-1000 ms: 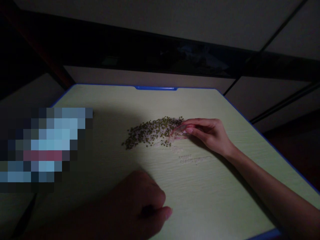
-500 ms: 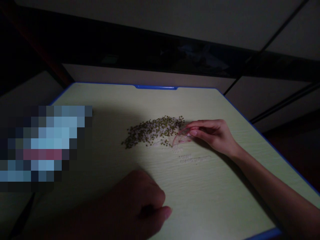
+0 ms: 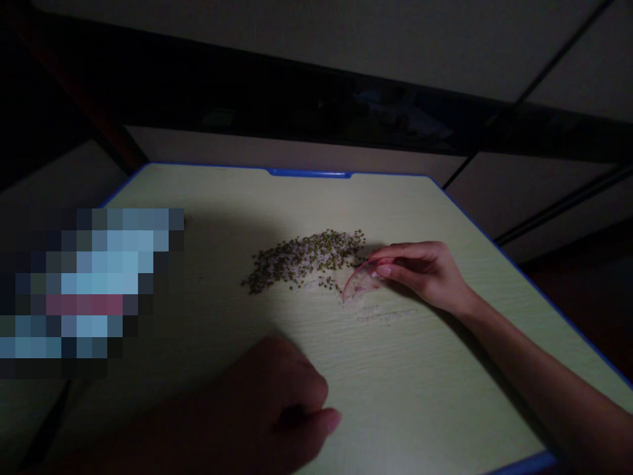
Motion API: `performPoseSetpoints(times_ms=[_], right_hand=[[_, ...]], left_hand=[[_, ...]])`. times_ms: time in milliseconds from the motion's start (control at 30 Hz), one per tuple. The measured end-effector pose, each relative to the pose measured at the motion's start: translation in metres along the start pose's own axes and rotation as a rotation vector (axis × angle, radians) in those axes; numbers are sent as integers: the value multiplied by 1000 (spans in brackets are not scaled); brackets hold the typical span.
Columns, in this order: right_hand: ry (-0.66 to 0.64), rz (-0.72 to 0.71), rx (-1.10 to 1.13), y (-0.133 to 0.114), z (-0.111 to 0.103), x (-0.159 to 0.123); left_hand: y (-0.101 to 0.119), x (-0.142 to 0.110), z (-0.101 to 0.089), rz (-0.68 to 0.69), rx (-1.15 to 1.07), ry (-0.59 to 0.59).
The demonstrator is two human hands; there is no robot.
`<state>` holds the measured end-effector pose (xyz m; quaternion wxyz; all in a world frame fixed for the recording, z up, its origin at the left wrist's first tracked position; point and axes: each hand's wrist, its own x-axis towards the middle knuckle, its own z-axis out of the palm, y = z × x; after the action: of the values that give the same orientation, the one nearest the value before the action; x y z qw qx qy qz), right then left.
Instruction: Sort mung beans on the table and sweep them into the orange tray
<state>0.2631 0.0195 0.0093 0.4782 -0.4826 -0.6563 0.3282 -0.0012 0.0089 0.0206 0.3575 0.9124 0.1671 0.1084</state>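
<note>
A heap of small green beans mixed with pale grains (image 3: 306,257) lies on the pale wood-patterned table (image 3: 208,396). At the heap's right end, my right hand (image 3: 420,270) pinches a clear, curved plastic piece with a pinkish-red rim (image 3: 359,277) between thumb and fingers. The rim tilts toward the table beside a thin scatter of pale grains (image 3: 380,313). My left hand (image 3: 287,396) is in shadow near the front, fingers curled in and thumb out. Its palm is hidden, so I cannot tell whether anything is inside.
Blue trim (image 3: 311,173) edges the table. A pixelated light-blue area (image 3: 109,264) covers whatever is at the left. Beyond the far edge are pale panels with a dark, glossy band (image 3: 277,99).
My right hand and the plastic piece have shifted slightly down, toward me, and the rim has turned a little. The left hand stays nearly still. The heap looks the same.
</note>
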Motion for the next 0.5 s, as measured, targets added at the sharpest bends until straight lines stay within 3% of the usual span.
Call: performPoseSetpoints(times_ms=[200,500], right_hand=[[123,10,-17,1,2,2],[61,7,-48,2,4,1]], left_hand=[[-2,2,-1,-4,-9,-12],[-2,3,-1,15,-13,10]])
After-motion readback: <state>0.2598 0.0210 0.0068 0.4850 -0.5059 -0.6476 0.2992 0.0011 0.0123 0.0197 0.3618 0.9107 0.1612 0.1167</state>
